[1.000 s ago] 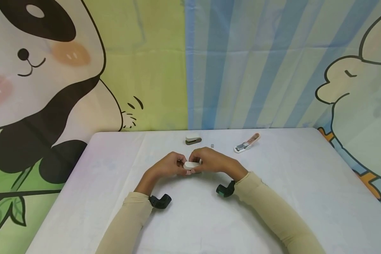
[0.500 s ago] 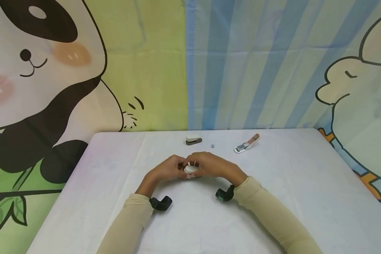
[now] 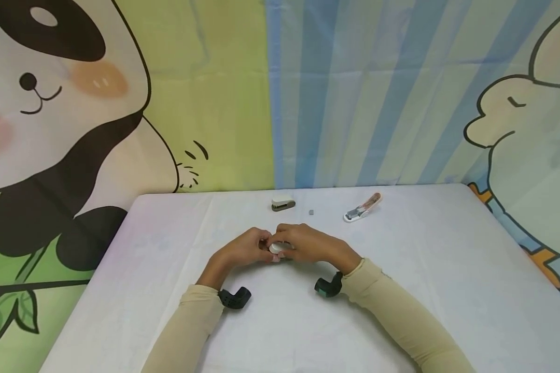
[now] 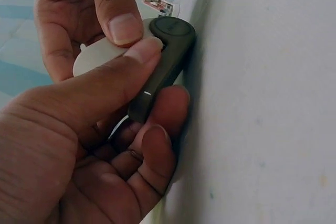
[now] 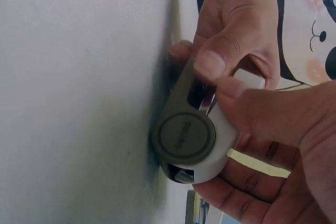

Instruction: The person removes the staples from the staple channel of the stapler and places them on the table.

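Both hands hold a small stapler with a dark olive body [image 5: 185, 135] and a white part [image 4: 97, 59], low at the middle of the table in the head view. My left hand [image 3: 247, 246] grips one end, its thumb laid over the side and fingers curled around and beneath. My right hand [image 3: 315, 243] grips the end with the round hinge [image 4: 172, 26], thumb pressed on the white part. The thumbs meet near the gap between the olive and white parts, where metal shows in the right wrist view. The curled fingers hide much of the stapler.
Behind the hands stands another white and olive mini stapler [image 3: 283, 204]. A tiny grey piece [image 3: 311, 212] lies right of it. Farther right lies a white and orange clip-dispenser-like item [image 3: 363, 207] with a see-through body. The white tabletop [image 3: 448, 259] ends at a printed curtain.
Both hands have come slightly nearer the person with the stapler. The right fingers have lowered over its far side, covering more of the white part. The other items stay in place.
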`<state>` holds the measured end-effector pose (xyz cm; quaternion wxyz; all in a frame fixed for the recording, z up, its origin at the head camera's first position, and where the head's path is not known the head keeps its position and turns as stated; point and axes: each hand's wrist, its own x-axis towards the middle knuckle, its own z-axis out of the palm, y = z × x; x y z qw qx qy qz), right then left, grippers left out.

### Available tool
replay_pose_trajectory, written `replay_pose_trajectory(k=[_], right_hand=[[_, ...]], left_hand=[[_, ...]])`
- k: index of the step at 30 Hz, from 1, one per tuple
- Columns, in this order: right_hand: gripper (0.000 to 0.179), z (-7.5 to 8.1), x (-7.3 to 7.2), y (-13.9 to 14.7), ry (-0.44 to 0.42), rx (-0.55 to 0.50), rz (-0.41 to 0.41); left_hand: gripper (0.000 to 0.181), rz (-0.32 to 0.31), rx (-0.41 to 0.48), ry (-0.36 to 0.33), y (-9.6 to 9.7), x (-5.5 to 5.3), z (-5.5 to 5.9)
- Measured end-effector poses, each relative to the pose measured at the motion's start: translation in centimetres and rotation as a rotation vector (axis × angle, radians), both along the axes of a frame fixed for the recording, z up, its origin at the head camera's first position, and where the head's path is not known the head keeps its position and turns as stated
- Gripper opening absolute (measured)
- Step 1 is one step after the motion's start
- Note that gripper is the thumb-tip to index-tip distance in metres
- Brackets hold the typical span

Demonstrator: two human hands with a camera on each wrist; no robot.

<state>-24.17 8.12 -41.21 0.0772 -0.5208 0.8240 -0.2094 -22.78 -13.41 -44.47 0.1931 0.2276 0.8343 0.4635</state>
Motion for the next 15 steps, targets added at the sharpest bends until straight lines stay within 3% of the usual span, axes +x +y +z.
replay_pose_trajectory(k=[8, 11, 15], right_hand=[[0.024, 0.7, -0.9, 1.3, -0.388, -0.097, -0.028], [0.023, 0.9, -1.1, 1.5, -0.405, -0.079, -0.028], [0.020, 1.3, -1.4, 2.0, -0.342, -0.062, -0.043]], left_hand=[[0.012, -0.014, 0.021, -0.011, -0.2, -0.3, -0.3], [0.014, -0.034, 0.039, -0.013, -0.2, -0.4, -0.3], [0.014, -0.037, 0.051, -0.026, -0.2, -0.4, -0.4]])
